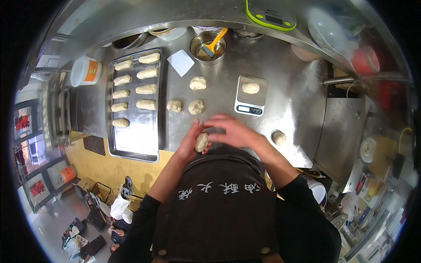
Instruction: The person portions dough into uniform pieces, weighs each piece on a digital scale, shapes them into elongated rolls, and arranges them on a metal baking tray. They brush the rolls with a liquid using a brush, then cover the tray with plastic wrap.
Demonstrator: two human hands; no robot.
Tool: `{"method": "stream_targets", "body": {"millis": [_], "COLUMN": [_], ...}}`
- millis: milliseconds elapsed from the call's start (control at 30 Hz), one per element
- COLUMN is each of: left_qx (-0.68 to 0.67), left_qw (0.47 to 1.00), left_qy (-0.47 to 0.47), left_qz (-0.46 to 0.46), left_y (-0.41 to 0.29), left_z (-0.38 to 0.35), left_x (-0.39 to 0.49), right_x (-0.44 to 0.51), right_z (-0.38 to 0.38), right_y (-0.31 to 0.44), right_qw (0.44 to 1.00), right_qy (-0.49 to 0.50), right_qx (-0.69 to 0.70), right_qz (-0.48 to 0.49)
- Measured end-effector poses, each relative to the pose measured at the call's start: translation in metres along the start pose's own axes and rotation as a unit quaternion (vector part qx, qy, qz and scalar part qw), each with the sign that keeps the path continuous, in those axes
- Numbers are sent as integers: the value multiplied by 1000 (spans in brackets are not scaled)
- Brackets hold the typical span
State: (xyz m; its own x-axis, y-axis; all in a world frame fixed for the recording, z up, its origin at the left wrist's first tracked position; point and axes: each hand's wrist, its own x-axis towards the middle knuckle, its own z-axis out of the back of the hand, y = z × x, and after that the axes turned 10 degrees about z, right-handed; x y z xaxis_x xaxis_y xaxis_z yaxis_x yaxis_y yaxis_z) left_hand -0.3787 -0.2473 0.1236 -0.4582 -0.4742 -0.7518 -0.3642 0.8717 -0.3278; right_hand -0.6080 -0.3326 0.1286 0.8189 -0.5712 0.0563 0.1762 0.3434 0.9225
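Observation:
A small oval piece of dough (201,142) rests in my left hand (190,141), near the counter's front edge and close to my apron. My right hand (232,131) is slightly blurred, its fingers apart and arched over toward the left fingertips; it holds nothing I can see. Just beyond my hands, a round dough piece (196,107), another dough piece (174,105) and a third dough piece (198,83) lie on the steel counter. To the right, a dough ball (250,87) sits on a digital kitchen scale (241,95). One more dough ball (280,138) lies beside my right forearm.
On the left, a metal baking tray (133,157) carries several dough logs in two columns. Behind stand a white plastic scraper (181,62), a steel bowl (208,59) with a yellow-handled brush (217,41), and a white tub (79,71). A green-edged scale (271,14) occupies the shelf above.

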Motion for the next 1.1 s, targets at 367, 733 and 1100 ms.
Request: {"method": "stream_targets", "body": {"millis": [367, 733, 1100], "left_qx": [143, 41, 30], "left_qw": [989, 995, 988], "left_qy": [27, -76, -143], "left_qz": [26, -53, -48], "left_y": [-14, -9, -6], "left_z": [-11, 52, 64], "left_x": [-15, -27, -48], "right_x": [-17, -60, -27], "right_z": [-13, 70, 51], "right_y": [25, 4, -94], "right_qw": [997, 855, 846], "right_qy": [-55, -115, -173], "right_qx": [47, 506, -494], "right_qz": [17, -7, -106]}}
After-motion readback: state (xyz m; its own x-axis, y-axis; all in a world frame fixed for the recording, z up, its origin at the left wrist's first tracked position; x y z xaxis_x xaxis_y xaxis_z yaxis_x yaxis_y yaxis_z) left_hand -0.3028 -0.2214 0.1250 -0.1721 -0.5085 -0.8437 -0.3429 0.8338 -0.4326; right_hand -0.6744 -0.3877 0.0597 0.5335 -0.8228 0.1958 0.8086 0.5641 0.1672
